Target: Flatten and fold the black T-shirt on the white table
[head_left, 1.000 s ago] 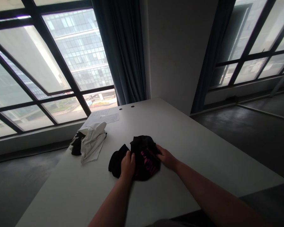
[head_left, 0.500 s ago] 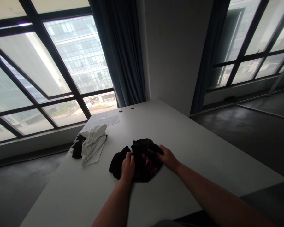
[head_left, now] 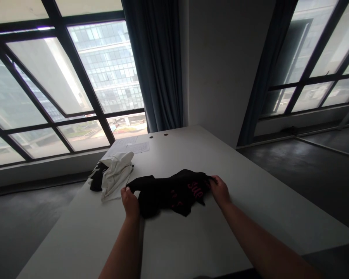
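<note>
A black garment with pink lettering (head_left: 170, 192) is stretched out sideways, partly lifted above the white table (head_left: 192, 236). My left hand (head_left: 130, 202) is closed on its left end. At the garment's right end, my right hand (head_left: 220, 190) pinches the cloth. The middle of the garment sags between the two hands and its lower edge touches the table.
A crumpled white cloth (head_left: 116, 174) lies on a dark cloth (head_left: 96, 181) near the table's left edge, just beyond my left hand. Sheets of paper (head_left: 130, 146) lie at the table's far end, by the windows and blue curtain (head_left: 154, 66).
The garment was bunched in a heap under both hands. My hands have pulled apart, left hand leftward and right hand rightward, spreading the garment out between them.
</note>
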`<state>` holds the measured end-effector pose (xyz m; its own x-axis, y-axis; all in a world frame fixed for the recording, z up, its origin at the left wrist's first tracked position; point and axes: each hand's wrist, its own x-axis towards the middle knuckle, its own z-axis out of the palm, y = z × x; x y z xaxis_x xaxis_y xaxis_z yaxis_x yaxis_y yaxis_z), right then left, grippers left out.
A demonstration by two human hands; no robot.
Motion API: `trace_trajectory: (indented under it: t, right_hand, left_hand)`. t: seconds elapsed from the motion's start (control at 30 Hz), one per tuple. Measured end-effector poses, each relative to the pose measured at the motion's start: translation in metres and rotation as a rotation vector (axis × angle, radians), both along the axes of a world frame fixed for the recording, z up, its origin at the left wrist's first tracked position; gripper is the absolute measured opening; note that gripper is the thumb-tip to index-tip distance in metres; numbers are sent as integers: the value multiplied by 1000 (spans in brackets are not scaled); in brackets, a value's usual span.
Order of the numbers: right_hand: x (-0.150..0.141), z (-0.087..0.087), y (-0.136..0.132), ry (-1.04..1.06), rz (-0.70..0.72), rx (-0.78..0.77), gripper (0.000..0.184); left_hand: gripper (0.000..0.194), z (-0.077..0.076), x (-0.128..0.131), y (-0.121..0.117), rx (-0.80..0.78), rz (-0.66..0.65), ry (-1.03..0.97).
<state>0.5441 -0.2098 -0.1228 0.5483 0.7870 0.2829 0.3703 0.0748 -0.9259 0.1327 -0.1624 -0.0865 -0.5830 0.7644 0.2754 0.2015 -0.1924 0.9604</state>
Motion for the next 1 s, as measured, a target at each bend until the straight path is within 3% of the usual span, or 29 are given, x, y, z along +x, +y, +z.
trace_trajectory:
  t: [0.07,0.23,0.33,0.5,0.73,0.87,1.0]
  right_hand:
    - [-4,0,0,-19,168,-21,43]
    - [-12,3,-5,-98,530,-11,74]
    - [-14,5,-9,-142,668,-22,97]
    - [-18,6,-11,-232,626,-100,108]
    - [-24,8,-11,-310,516,-125,84]
    - [-27,13,-14,-338,477,-155,74]
    - [-27,15,-16,-345,470,-148,73]
  left_hand:
    - [28,-3,0,1,-84,21,113]
    - [45,-18,23,1,-284,-317,471]
    - [62,-28,29,3,-344,-374,612]
    - [65,-33,26,6,-337,-360,626]
    - [65,-29,28,4,-368,-282,599]
    - [64,-26,26,4,-413,-301,553]
    - [50,-26,24,5,-341,-351,562]
